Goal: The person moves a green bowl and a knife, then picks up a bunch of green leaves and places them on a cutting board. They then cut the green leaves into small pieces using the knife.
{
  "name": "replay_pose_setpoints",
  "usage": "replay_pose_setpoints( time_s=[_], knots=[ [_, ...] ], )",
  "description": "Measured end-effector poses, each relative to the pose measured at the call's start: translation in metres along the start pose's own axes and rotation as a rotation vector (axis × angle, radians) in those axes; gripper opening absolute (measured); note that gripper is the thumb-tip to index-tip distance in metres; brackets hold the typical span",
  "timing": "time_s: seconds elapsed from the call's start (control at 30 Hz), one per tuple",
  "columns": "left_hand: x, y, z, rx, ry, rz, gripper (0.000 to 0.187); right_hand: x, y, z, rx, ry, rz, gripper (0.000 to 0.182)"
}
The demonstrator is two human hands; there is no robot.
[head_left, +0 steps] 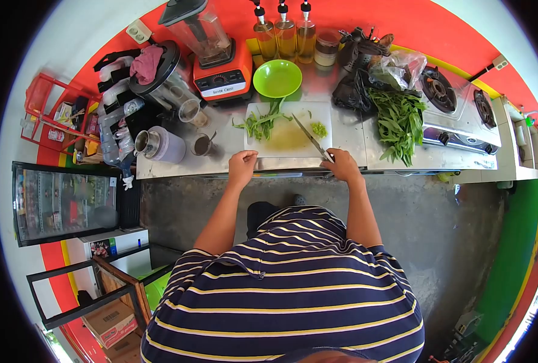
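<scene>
My right hand (343, 167) is closed round the handle of a kitchen knife (308, 133). Its blade slants up and left over a white cutting board (317, 111). At the board's front left corner is my left hand (243, 168), fingers curled together; whether anything is in them cannot be made out. Long green leaves with stems (262, 126) lie on the board's left half. A small heap of chopped green pieces (319, 129) sits at the right, beyond the blade. Wet greenish-yellow staining marks the middle of the board.
Behind the board stands a green bowl (277, 78), beside a red blender (222, 80). Oil bottles (285, 37) line the wall. On the right are a leafy bunch (397, 124), black plastic bag (352, 94) and gas stove (456, 115). Cups (202, 145) and a jug (162, 145) stand left.
</scene>
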State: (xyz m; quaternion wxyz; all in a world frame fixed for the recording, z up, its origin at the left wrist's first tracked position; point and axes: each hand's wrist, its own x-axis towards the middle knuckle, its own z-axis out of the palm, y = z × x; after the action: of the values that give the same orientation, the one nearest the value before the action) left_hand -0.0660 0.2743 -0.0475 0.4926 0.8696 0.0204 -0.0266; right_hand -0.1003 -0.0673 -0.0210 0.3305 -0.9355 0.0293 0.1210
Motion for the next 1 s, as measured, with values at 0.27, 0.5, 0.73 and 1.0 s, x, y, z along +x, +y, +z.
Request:
replay_pose_setpoints(
  time_s=[0.27, 0.5, 0.73, 1.0],
  knots=[
    [0.007, -0.008, 0.017, -0.053, -0.039, 0.059, 0.017, -0.003, 0.024, -0.004, 0.022, -0.072, -0.06, 0.039],
    [0.042, 0.024, 0.039, 0.166, -0.044, 0.259, 0.026, -0.005, 0.028, -0.013, 0.037, 0.153, -0.014, 0.033],
    [0.064, 0.064, 0.07, 0.682, -0.138, 0.532, 0.038, -0.015, 0.022, -0.027, 0.063, -0.082, 0.025, 0.03],
    [0.076, 0.069, 0.071, 0.692, -0.154, 0.541, 0.041, -0.019, 0.044, -0.015, 0.069, 0.115, 0.018, 0.031]
  ],
)
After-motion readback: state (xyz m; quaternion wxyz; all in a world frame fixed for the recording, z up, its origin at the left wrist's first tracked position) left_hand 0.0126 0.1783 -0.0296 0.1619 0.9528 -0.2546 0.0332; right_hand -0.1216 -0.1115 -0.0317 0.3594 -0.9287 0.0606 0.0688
